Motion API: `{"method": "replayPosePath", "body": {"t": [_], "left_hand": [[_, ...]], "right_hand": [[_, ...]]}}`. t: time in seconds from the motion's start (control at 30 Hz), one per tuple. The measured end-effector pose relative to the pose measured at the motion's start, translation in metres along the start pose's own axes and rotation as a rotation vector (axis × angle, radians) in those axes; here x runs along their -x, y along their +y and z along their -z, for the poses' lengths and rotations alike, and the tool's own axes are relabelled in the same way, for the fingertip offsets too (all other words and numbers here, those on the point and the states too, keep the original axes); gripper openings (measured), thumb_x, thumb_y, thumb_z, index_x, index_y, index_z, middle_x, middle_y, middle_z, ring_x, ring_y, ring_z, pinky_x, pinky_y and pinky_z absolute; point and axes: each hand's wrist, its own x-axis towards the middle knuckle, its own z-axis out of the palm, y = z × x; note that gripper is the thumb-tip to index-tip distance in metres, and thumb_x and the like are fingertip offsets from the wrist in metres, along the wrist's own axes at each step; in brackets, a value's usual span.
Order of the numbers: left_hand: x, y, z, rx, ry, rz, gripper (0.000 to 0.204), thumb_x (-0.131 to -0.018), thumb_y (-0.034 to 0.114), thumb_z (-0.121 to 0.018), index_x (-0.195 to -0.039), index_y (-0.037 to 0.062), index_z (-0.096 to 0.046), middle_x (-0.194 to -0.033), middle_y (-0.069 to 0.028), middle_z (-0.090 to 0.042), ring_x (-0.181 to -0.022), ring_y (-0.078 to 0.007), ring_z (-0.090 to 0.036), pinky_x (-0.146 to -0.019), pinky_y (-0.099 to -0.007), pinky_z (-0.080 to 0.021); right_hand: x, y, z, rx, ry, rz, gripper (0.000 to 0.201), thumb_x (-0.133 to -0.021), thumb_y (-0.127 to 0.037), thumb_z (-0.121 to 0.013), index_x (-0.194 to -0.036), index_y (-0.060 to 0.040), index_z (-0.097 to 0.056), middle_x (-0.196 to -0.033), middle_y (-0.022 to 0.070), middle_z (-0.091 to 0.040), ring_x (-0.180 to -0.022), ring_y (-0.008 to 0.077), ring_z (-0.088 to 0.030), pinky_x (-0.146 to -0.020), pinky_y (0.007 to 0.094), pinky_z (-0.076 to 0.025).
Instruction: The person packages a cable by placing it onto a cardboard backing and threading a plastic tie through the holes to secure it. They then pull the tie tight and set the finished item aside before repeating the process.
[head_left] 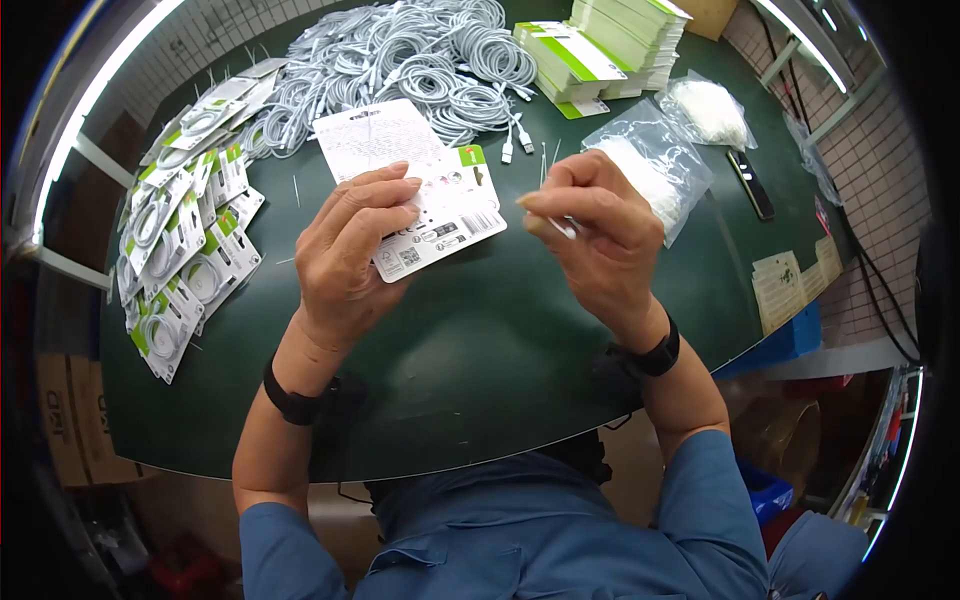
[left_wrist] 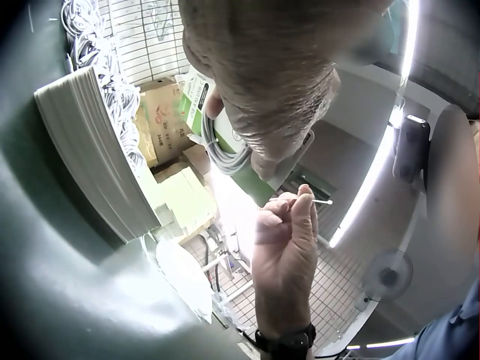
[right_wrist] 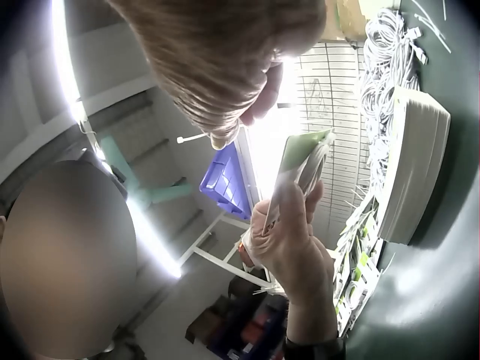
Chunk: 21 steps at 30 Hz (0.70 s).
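My left hand (head_left: 350, 235) grips a white and green printed card (head_left: 450, 215), its barcode side up in the head view. A coiled grey cable (left_wrist: 223, 154) lies on the card's other face in the left wrist view, under the fingers. To the right, apart from the card, my right hand (head_left: 605, 225) pinches a thin white plastic piece (head_left: 566, 229) between thumb and fingers. Its small end (right_wrist: 181, 140) sticks out past the fingertips in the right wrist view.
Carded cables (head_left: 165, 240) lie piled at the left, loose coiled cables (head_left: 410, 60) at the back. Stacked cards (head_left: 640, 40), clear bags of white pieces (head_left: 650, 170) and a dark phone-like object (head_left: 750, 185) lie back right. Thin white strips are scattered on the green table (head_left: 480, 350).
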Motion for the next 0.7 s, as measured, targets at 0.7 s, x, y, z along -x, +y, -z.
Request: {"method": "replayPosePath", "body": {"t": [0.7], "left_hand": [[-0.001, 0.005, -0.001, 0.044, 0.018, -0.049, 0.029, -0.072, 0.004, -0.09, -0.09, 0.0037, -0.068, -0.106, -0.0112, -0.077, -0.109, -0.0332, -0.077, -0.087, -0.0401, -0.065]], "right_hand": [[0.005, -0.022, -0.016, -0.274, 0.012, 0.057, 0.025, -0.081, 0.005, -0.087, -0.104, -0.0012, -0.079, -0.096, 0.0138, -0.076, -0.085, 0.0202, -0.074, -0.071, 0.0293, -0.058]]}}
